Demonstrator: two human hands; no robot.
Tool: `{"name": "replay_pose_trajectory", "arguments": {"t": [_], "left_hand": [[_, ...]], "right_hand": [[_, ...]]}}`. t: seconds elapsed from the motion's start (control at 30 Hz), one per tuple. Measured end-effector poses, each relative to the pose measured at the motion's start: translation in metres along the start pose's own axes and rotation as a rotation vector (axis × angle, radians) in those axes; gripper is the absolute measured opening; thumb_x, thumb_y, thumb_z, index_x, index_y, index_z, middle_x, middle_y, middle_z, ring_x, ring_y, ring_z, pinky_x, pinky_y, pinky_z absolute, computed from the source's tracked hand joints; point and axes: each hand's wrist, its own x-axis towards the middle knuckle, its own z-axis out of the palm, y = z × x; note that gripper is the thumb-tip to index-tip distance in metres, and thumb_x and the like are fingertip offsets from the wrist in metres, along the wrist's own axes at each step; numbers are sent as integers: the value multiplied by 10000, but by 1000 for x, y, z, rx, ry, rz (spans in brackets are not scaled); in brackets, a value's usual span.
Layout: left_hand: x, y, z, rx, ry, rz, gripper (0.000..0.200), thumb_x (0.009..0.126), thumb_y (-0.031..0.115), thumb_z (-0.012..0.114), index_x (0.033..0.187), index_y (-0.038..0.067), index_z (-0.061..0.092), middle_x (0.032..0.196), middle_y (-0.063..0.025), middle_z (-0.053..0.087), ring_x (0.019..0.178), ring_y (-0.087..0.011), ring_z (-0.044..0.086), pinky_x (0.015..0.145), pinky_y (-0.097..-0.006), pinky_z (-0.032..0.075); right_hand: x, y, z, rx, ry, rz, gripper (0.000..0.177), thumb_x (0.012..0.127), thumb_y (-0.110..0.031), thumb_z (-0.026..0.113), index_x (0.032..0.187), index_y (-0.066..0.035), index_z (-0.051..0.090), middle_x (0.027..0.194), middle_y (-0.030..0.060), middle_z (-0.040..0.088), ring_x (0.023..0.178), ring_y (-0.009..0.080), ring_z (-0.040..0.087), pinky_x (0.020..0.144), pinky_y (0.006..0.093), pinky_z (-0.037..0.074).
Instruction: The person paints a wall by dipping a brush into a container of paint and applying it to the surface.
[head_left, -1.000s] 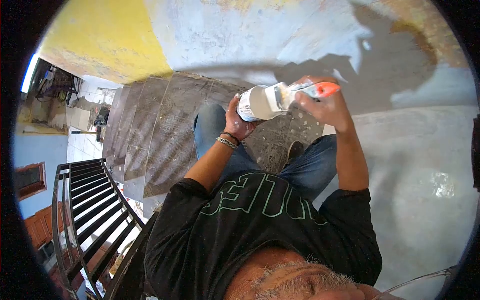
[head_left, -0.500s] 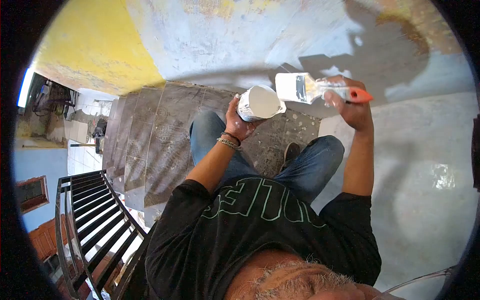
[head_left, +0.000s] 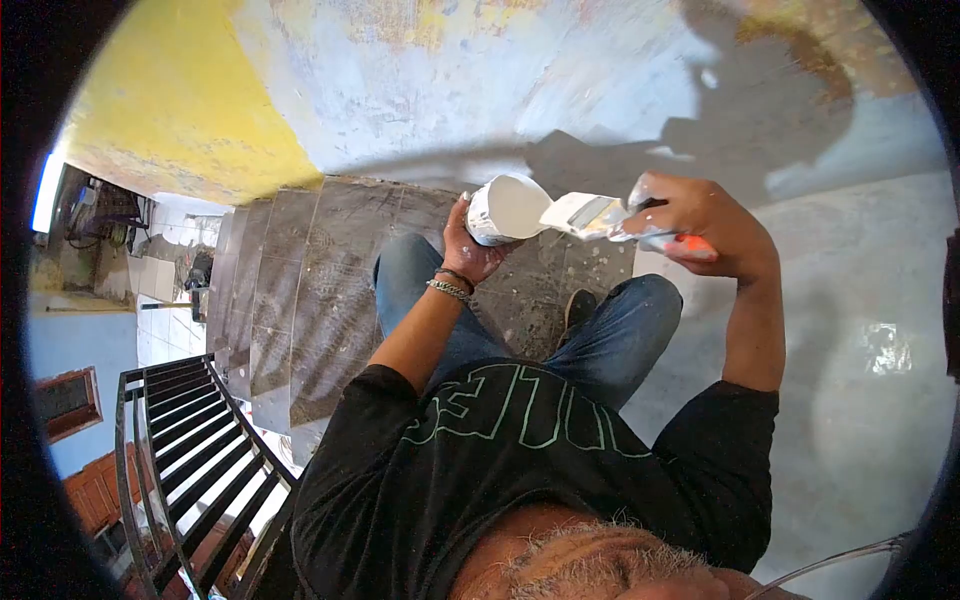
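Two bare hands, both loaded: left hand (head_left: 473,252) grips a white tub (head_left: 490,215), right hand (head_left: 708,225) grips a paintbrush (head_left: 600,217). Left fingers are clamped round the tub's side, but most sit behind or under it, so you can't count them. Right fingers close on the brush's handle, partly hidden by the knuckles; the orange end (head_left: 692,248) shows below the palm. Bristles (head_left: 560,212) overlap the tub's right rim in view; you can't tell if they touch. Tub mouth faces up and toward the brush, its paint level hard to read. Both items are held above the tiled floor (head_left: 400,215), toward its edge along the painted wall (head_left: 400,90). One shoe (head_left: 579,306) is partly covered by the jeans (head_left: 630,320); the face is cut off at the bottom, and dark lens corners crop the black railing (head_left: 190,440).

Versus half a second ago: the brush is lower and tilted, bristles closer to the tub instead of raised beside it. Your right hand is rolled over, more of its back showing, forearm farther right. The tub shifts slightly left, still in the left hand.
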Motion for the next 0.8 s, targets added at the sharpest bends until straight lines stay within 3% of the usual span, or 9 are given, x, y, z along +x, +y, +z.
{"name": "replay_pose_trajectory", "arguments": {"t": [0.13,0.2,0.27,0.33,0.37,0.47,0.53,0.6,0.8], "left_hand": [[5,-1,-1,-3,1,10,659,815,568,409,1283,104,397,1255,-136,464,1125,-323,487,930,-502,400],[6,-1,1,-3,-3,16,656,814,566,411,1281,106,400,1253,-135,466,1120,-323,490,928,-502,401],[7,0,4,15,1,33,654,811,560,422,1281,106,400,1251,-137,465,1126,-322,485,930,-507,398],[10,0,4,-9,-27,21,653,809,559,426,1279,106,403,1253,-137,463,1133,-322,478,933,-508,396],[11,-1,4,-35,-55,9,652,808,557,430,1277,105,405,1254,-138,462,1139,-321,472,936,-510,394],[10,-3,5,-67,-2,2,652,805,557,437,1272,103,410,1256,-134,461,1151,-322,462,945,-513,385],[13,-4,0,-65,-36,1,649,804,556,439,1272,107,412,1259,-130,459,1150,-323,462,948,-515,381],[12,-5,-1,-62,-68,-3,646,804,555,440,1271,110,413,1262,-126,457,1150,-323,463,950,-518,377],[7,-6,0,-49,-34,2,633,810,552,429,1269,115,420,1255,-118,468,1150,-320,464,953,-514,373]], "right_hand": [[-11,15,-3,213,98,45,291,660,-142,707,939,-88,643,829,78,573,762,243,572,661,364,451],[-13,27,12,394,345,-26,233,658,-84,697,878,-39,638,840,109,593,760,255,547,656,339,431],[-14,39,32,313,396,-75,238,699,-63,681,918,4,616,862,112,619,739,216,565,659,322,457],[-11,45,61,915,597,252,262,753,-36,638,993,47,574,878,107,619,714,180,578,663,295,489],[-3,40,66,856,651,394,246,800,-17,583,1024,71,534,861,91,607,701,147,582,627,267,522],[2,51,90,895,786,427,200,807,-6,564,990,70,533,815,93,598,710,138,585,561,262,531],[0,46,87,983,815,429,221,806,-135,635,916,49,580,781,45,593,711,106,558,629,246,469],[-6,49,80,929,799,438,185,831,-81,565,953,56,540,812,90,587,700,125,585,508,249,523],[-10,65,74,948,979,354,210,827,-159,600,912,33,592,780,59,608,666,104,591,598,242,513]]}}
